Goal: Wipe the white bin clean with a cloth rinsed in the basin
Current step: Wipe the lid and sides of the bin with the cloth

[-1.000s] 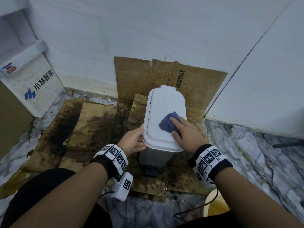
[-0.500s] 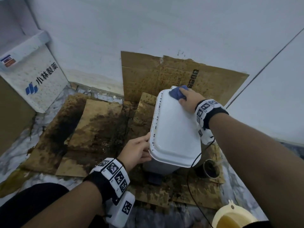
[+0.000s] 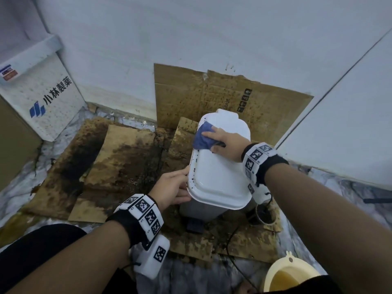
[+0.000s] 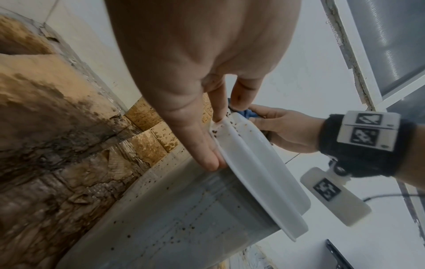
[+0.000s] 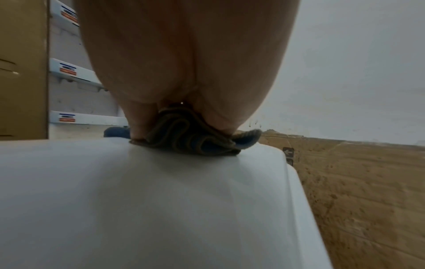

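Two hands on bin (image 3: 220,175) | right hand (image 3: 228,143) presses blue cloth (image 3: 202,139) flat on lid's far left corner, fingers extended | left hand (image 3: 172,188) steadies lid's left rim, fingers straight | bin stands on stained cardboard (image 3: 118,158) | basin (image 3: 282,270) near right, apart.

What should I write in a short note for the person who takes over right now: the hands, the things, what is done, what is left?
Left hand: flat, straight fingers steadying the left rim of the white bin.
Right hand: presses the blue cloth on the lid's far left part.
Basin: on the floor, near right, holding yellowish water.
Done: the lid's middle looks clean.
Left: dark specks along the lid's left rim and on the bin's grey side wall; the cloth looks soiled underneath, so a rinse is probably due.
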### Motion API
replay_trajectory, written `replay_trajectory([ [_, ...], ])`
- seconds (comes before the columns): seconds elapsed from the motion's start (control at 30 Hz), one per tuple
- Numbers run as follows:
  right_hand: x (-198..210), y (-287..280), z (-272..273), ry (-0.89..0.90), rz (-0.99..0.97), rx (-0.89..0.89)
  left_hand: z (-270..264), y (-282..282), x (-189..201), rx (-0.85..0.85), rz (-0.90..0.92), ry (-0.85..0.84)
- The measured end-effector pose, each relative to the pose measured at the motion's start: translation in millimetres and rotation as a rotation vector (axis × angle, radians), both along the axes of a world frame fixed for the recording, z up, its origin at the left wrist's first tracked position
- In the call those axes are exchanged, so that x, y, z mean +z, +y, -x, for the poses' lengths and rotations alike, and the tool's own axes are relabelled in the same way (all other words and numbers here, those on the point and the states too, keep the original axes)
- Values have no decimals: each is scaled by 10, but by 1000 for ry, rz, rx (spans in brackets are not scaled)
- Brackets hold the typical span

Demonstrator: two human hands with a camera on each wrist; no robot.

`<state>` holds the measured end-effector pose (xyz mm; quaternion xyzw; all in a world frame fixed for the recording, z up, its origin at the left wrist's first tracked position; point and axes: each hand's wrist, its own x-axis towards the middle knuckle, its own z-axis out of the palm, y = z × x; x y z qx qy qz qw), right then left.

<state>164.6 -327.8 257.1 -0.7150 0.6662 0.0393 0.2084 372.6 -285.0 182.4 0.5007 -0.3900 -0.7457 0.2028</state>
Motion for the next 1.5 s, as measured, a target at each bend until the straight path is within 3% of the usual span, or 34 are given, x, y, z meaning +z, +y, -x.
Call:
replay_trajectory([
  [0.47, -14, 1318, -120, -176, -17, 35, 35, 249, 174, 15, -6, 26],
  [0.7, 131, 1708, 2, -324, 4, -88, 152, 473, 247, -27, 29, 3],
  [0.8, 158, 1770, 66, -488, -9, -220, 211, 630, 242, -6, 43, 23],
  [0.97, 139, 1839, 104, -914, 29, -387, 219, 772, 241, 5, 89, 94],
  [1.13, -22, 1755, -179, -1316, 124, -667, 83, 674, 241, 33, 120, 78],
  [1.23, -102, 1658, -360, -1406, 179, -727, 20, 638, 294, 33, 173, -33],
  [1.33, -147, 1556, -516, -1441, 242, -753, -30, 562, 216, 76, 447, -216],
  [1.43, -166, 1464, -643, -1461, 266, -759, -36, 596, 342, 55, 616, -67],
  [1.5, -163, 1424, -723, -1485, 252, -728, -13, 630, 454, -10, 514, 130],
])
